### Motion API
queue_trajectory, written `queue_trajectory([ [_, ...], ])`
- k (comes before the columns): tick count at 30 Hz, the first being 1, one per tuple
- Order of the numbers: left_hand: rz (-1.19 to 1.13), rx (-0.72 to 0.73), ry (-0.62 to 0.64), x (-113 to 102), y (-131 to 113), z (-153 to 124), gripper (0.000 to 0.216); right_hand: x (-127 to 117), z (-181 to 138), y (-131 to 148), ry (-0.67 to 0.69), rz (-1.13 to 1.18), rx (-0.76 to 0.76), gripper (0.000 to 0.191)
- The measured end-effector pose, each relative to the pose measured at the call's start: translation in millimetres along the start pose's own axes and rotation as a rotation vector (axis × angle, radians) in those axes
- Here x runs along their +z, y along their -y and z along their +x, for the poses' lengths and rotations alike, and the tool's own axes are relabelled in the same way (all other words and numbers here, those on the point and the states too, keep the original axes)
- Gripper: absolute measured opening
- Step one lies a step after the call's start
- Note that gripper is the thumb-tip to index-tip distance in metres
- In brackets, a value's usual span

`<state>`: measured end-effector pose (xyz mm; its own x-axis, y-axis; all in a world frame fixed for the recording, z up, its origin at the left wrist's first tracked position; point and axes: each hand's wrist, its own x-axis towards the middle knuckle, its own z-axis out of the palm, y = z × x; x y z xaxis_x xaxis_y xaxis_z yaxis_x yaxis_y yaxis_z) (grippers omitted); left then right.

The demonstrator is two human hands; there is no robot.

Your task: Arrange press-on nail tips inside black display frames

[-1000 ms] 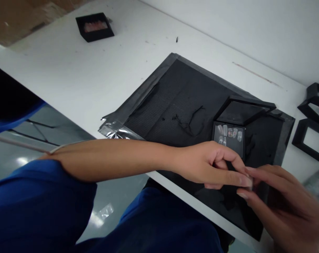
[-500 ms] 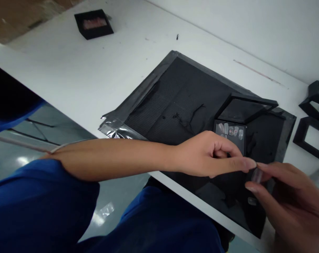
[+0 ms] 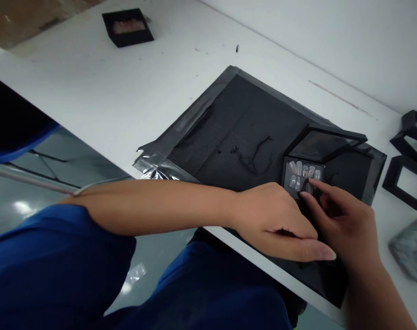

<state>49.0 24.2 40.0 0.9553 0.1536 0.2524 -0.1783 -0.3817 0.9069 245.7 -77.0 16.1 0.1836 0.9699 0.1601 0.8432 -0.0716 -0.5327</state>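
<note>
A small black case [image 3: 303,176] lies on a black mat [image 3: 249,123], its lid [image 3: 325,142] propped up behind it. Several artificial nails sit in rows inside the case. My right hand [image 3: 342,220] reaches to the case's near edge, thumb and forefinger pinched together on a small nail at the lower row. My left hand [image 3: 280,227] rests on the mat just left of the right hand, fingers stretched flat and holding nothing.
The mat lies on a white table [image 3: 125,96]. Another black case with pink nails [image 3: 127,27] stands at the far left. Empty black frames [image 3: 406,176] sit at the right edge, and a clear plastic bag [image 3: 413,250] lies below them.
My right hand has moved up from the mat's near edge to the case, carrying a nail. My left hand let go and dropped flat onto the mat.
</note>
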Motion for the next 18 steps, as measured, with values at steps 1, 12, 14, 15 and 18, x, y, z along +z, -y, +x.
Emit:
queue_trajectory([
  [1, 0.006, 0.009, 0.014, 0.6, 1.3, -0.4, 0.055, -0.8, -0.4, 1.1, -0.002, -0.031, -0.017, 0.034],
  [12, 0.075, 0.023, 0.064, 0.6, 6.4, 2.7, 0.055, -1.9, -0.6, 1.6, -0.02, 0.016, -0.021, 0.032],
  [14, 0.1, 0.048, 0.043, 1.7, 7.1, 4.1, 0.054, -2.3, -0.6, 3.1, 0.006, -0.02, -0.018, 0.032],
  [15, 0.116, 0.061, 0.029, 2.4, 7.7, 4.5, 0.052, -2.4, -0.7, 4.0, 0.014, -0.043, -0.018, 0.032],
  [18, 0.151, 0.09, -0.005, 3.9, 9.9, 4.1, 0.051, -2.3, -2.5, 6.3, -0.003, -0.064, -0.032, 0.03],
])
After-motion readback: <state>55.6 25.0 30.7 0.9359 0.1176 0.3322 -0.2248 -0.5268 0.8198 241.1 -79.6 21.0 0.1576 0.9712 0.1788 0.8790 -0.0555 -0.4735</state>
